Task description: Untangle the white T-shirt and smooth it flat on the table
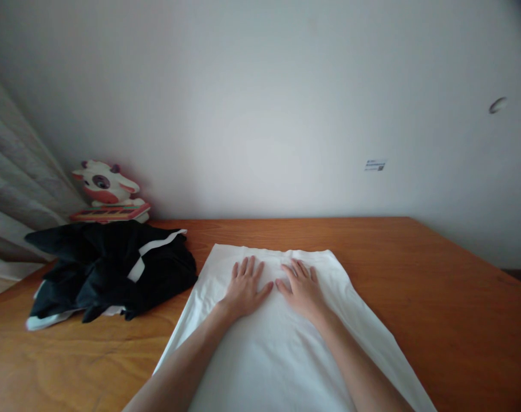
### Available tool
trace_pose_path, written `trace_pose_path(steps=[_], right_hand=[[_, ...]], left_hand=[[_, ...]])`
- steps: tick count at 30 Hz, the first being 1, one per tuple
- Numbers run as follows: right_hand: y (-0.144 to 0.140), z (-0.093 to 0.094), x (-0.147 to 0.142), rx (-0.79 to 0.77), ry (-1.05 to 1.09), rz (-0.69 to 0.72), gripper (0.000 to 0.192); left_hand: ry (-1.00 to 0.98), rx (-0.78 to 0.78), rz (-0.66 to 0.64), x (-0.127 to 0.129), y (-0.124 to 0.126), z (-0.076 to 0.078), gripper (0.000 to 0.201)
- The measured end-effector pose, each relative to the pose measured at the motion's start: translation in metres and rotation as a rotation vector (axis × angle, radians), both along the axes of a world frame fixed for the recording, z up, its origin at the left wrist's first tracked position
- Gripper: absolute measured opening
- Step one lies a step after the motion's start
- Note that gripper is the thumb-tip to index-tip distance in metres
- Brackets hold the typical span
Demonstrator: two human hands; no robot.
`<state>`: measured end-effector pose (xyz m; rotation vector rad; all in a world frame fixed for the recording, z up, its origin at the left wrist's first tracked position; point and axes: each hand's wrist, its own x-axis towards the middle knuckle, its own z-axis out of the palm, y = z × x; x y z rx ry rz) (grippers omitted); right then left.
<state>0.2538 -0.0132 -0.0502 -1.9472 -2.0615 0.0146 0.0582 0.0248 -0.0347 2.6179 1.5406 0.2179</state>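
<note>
The near end of the white cloth is cut by the bottom edge. The small label on the wall is too small to read. My hands hide the cloth under them.

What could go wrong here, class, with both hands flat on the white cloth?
1. The white cloth runs off the table's near edge; its hanging part might drag it down.
2. The black clothes lie right beside it; smoothing by the left hand or right hand could catch them.
</note>
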Motion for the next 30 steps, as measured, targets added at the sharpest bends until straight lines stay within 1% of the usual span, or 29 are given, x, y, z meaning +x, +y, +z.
trace_pose_path(steps=[19, 25, 30], right_hand=[[0.0001, 0.0023, 0.0001, -0.038, 0.007, 0.006, 0.05], [0.0015, -0.0007, 0.001, -0.035, 0.011, 0.007, 0.05], [0.0002, 0.0027, 0.0008, -0.051, 0.015, 0.005, 0.051]], left_hand=[[0.055, -0.019, 0.009, 0.0025, -0.0021, 0.0073, 0.072], [0.085, -0.009, 0.019, 0.0025, -0.0019, 0.0065, 0.072], [0.088, -0.006, 0.014, 0.0016, -0.0013, 0.0054, 0.074]])
